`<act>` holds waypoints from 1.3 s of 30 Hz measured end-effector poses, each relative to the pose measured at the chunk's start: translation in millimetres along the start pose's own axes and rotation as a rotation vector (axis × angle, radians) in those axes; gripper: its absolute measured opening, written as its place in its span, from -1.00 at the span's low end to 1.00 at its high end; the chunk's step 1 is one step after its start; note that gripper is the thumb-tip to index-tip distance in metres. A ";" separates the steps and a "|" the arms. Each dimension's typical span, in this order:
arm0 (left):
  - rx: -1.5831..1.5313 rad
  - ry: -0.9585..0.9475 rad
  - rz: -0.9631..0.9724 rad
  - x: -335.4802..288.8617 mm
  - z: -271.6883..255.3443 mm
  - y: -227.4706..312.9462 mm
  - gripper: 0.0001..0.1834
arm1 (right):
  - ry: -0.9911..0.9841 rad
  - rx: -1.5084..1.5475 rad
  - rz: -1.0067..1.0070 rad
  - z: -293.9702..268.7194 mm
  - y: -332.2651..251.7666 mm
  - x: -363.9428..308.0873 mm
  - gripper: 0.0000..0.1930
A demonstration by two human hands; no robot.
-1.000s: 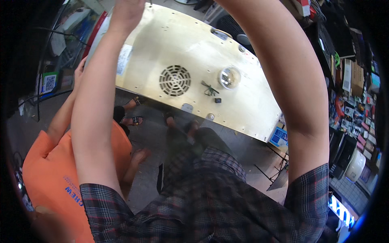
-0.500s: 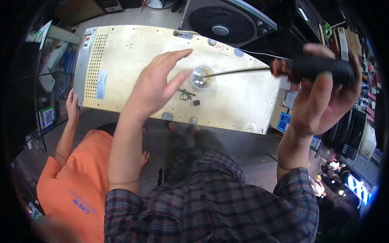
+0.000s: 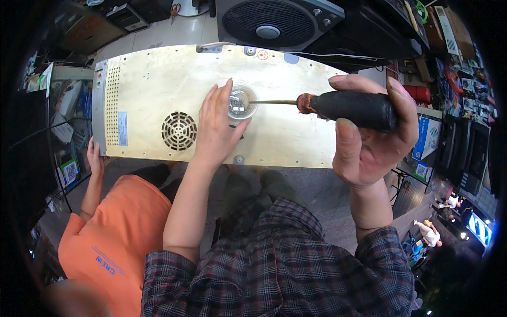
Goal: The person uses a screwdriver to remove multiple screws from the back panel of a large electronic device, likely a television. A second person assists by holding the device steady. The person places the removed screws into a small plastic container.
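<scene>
A small round clear plastic tub (image 3: 253,111) with bits of metal in it stands on a pale metal panel (image 3: 142,79). My left hand (image 3: 214,119) curves round the tub's left and near sides, its index finger and thumb at the rim. My right hand (image 3: 377,140) is closed around the thick black handle of a screwdriver (image 3: 348,108), with reddish wear at the collar. The screwdriver's long shaft points left and its tip is over the tub's right rim; whether it touches is unclear. A dark bit (image 3: 242,138) shows beside my left thumb.
A round fan grille (image 3: 178,131) and a strip of vent holes lie on the panel's left. A person in an orange shirt (image 3: 116,222) has a hand (image 3: 94,156) at its left end. A large black speaker-like box (image 3: 274,26) stands beyond. Shelves of goods (image 3: 470,90) are at right.
My left hand has come down to the tub, uncovering the fan grille and hiding most of the small dark pieces. The screwdriver has levelled out. The whole view has shifted.
</scene>
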State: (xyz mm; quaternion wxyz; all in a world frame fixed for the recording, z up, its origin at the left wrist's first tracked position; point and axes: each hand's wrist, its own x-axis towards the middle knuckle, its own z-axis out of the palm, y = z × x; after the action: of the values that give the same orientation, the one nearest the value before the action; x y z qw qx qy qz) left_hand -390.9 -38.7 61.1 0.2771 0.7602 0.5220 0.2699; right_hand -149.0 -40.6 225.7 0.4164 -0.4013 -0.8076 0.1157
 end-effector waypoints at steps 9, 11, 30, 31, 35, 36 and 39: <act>0.041 0.099 -0.044 -8.4 10.3 0.0 0.05 | 0.041 0.163 -0.057 16.1 7.1 1.9 -0.27; 0.047 0.099 -0.057 -10.4 9.1 0.5 0.05 | 0.043 0.175 -0.057 17.6 6.0 2.4 -0.26; -1.678 0.157 -0.856 -65.5 -6.2 52.2 -0.57 | 0.043 -0.168 0.049 -28.3 -30.3 5.4 -0.29; -1.732 0.161 -0.866 -60.3 -4.9 55.8 -0.56 | 0.070 -0.179 0.078 -32.2 -35.7 5.3 -0.29; -1.900 0.153 -0.850 -47.6 -2.3 57.3 -0.52 | 0.182 -0.170 0.155 -38.0 -53.0 1.9 -0.29; -1.919 0.158 -0.852 -43.4 -1.3 60.1 -0.52 | 0.202 -0.180 0.154 -41.5 -52.6 -1.5 -0.30; -2.003 0.130 -0.830 -36.3 2.1 56.6 -0.56 | 0.248 -0.148 0.154 -45.4 -52.2 -7.6 -0.32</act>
State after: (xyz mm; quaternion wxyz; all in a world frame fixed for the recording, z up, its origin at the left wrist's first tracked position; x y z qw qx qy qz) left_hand -364.2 -90.3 95.0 0.8130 -0.0628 0.2948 0.4982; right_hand -140.6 -86.9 277.0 0.4718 -0.5029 -0.7233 0.0369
